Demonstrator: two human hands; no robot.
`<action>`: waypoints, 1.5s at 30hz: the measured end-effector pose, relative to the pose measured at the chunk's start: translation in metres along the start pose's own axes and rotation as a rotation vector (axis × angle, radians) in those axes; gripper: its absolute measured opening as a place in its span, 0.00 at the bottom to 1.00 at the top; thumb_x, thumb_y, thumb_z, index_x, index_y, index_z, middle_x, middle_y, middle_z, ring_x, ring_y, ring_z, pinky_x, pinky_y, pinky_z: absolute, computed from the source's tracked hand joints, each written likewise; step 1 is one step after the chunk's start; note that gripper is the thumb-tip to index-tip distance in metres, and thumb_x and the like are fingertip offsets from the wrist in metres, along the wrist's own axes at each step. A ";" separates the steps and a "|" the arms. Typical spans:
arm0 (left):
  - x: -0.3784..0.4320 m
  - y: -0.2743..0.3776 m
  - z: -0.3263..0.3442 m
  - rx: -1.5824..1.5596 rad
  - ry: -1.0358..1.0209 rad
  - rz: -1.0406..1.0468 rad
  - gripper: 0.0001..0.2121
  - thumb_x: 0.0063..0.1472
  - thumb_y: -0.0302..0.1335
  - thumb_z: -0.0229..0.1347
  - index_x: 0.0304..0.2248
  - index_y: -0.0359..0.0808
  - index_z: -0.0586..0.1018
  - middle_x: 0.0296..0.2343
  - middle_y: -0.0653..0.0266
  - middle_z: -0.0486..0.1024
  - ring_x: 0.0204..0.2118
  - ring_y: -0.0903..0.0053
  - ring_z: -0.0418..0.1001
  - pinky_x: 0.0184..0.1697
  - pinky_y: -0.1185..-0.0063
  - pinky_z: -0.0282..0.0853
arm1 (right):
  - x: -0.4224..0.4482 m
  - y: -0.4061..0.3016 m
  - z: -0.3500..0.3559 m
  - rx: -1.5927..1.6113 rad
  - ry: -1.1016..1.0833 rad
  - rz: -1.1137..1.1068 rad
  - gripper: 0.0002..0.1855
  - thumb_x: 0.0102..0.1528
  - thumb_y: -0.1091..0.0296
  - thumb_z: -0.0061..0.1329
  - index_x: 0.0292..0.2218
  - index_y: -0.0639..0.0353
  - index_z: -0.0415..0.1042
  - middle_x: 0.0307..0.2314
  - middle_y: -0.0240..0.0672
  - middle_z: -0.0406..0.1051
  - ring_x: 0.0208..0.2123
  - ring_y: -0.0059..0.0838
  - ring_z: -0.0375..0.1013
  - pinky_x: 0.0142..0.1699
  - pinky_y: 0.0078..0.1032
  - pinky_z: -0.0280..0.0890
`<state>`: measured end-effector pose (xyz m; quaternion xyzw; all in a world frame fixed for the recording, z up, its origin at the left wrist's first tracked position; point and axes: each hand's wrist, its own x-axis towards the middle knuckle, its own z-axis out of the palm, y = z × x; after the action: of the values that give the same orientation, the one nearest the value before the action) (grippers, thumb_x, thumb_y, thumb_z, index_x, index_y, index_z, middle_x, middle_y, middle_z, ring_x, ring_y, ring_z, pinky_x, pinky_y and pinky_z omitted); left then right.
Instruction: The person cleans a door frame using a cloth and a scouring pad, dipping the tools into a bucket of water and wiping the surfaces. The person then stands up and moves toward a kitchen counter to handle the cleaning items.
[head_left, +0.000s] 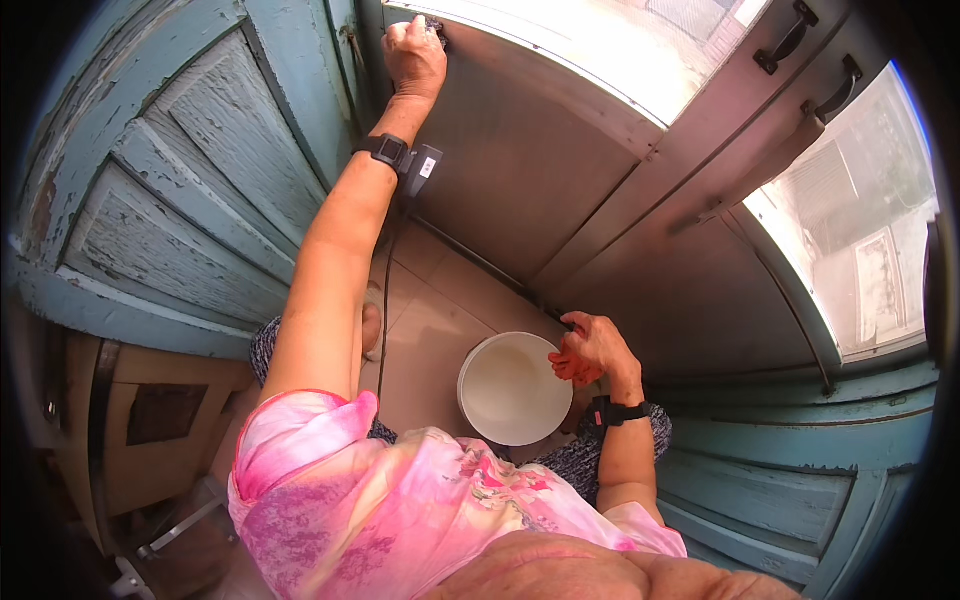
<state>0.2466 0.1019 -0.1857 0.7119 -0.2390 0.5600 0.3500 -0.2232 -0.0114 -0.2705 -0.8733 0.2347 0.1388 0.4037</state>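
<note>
My left hand (415, 60) is stretched up to the upper left corner of a metal door panel (510, 142), just under its window. Its fingers press a small dark, crumpled pad (436, 31) against the panel; the pad's material is too small to tell. Lower down, my right hand (602, 346) grips a bunched orange-red cloth (574, 367), which hangs by the right rim of a white bucket (491, 431). The bucket stands on the tiled floor in front of me. Whether it holds liquid I cannot tell.
Peeling blue wooden door panels (217, 217) flank me on the left, with more blue woodwork (757, 495) on the right. Two dark handles (786, 37) sit on the metal doors. A thin dark cable (385, 322) runs along the floor near my foot (371, 330).
</note>
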 end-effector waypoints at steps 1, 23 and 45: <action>0.004 -0.008 0.002 0.026 -0.027 -0.079 0.12 0.55 0.27 0.55 0.38 0.32 0.80 0.31 0.59 0.73 0.38 0.62 0.70 0.43 0.66 0.67 | 0.002 0.001 0.002 -0.010 -0.007 -0.002 0.25 0.51 0.70 0.41 0.50 0.69 0.67 0.20 0.46 0.76 0.23 0.35 0.77 0.35 0.29 0.73; 0.014 -0.055 0.021 -0.051 -0.053 -0.171 0.10 0.56 0.26 0.54 0.36 0.31 0.80 0.32 0.53 0.76 0.38 0.59 0.71 0.43 0.66 0.68 | 0.029 0.014 0.017 -0.085 0.017 -0.045 0.23 0.49 0.66 0.46 0.46 0.64 0.73 0.30 0.53 0.76 0.34 0.47 0.76 0.44 0.32 0.69; 0.021 -0.060 0.019 -0.003 -0.068 -0.077 0.10 0.55 0.27 0.55 0.37 0.34 0.80 0.31 0.55 0.73 0.38 0.59 0.70 0.42 0.67 0.68 | 0.020 -0.016 0.016 0.094 -0.048 0.111 0.24 0.48 0.67 0.44 0.46 0.67 0.72 0.27 0.52 0.76 0.32 0.45 0.77 0.43 0.31 0.70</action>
<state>0.3086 0.1269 -0.1816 0.7386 -0.2241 0.5211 0.3643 -0.1986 0.0036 -0.2793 -0.8354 0.2792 0.1707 0.4417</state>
